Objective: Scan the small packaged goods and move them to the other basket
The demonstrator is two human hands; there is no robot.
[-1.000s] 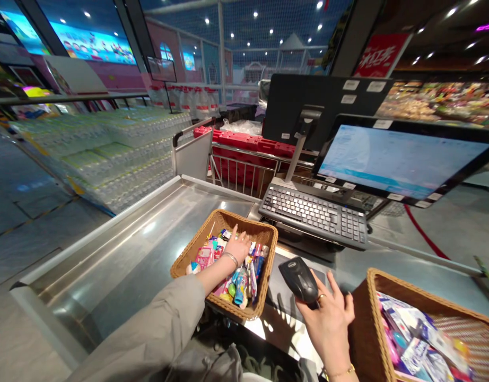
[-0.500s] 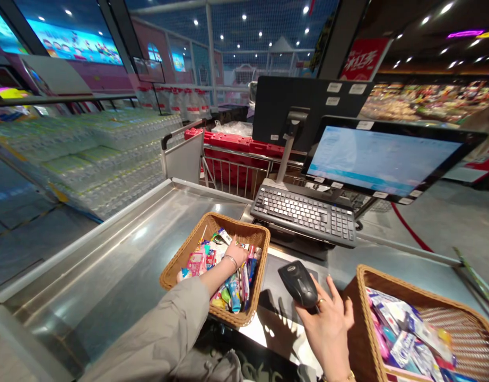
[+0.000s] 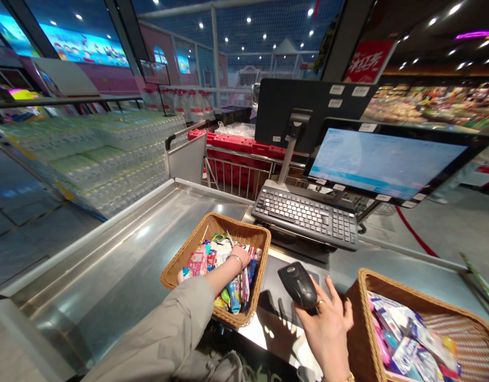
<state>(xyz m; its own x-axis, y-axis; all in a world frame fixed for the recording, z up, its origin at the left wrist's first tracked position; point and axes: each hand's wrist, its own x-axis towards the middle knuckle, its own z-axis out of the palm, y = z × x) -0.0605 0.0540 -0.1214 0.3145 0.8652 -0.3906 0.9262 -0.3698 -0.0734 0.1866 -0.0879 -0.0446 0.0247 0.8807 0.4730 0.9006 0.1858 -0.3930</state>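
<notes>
My left hand (image 3: 240, 256), in a grey-beige sleeve, reaches into a near wicker basket (image 3: 238, 225) full of small colourful packets and toothbrush-like items. Its fingers are buried among the packets, so any grip is hidden. My right hand (image 3: 328, 326) is wrapped around a black handheld barcode scanner (image 3: 298, 285), with a ring on one finger. A second wicker basket (image 3: 403, 289) with flat printed packets (image 3: 407, 345) sits at the lower right, just beyond that hand.
A stainless checkout counter (image 3: 109, 276) runs along the left. Ahead stand a black keyboard (image 3: 304, 215) and a touchscreen monitor (image 3: 387, 159). Beyond are a shopping cart (image 3: 186, 156), red crates (image 3: 232, 159) and stacked bottled water (image 3: 89, 154).
The view has swung slightly, shifting the scene left. My left hand has moved lower among the packets. My right hand still grips the scanner in nearly the same place.
</notes>
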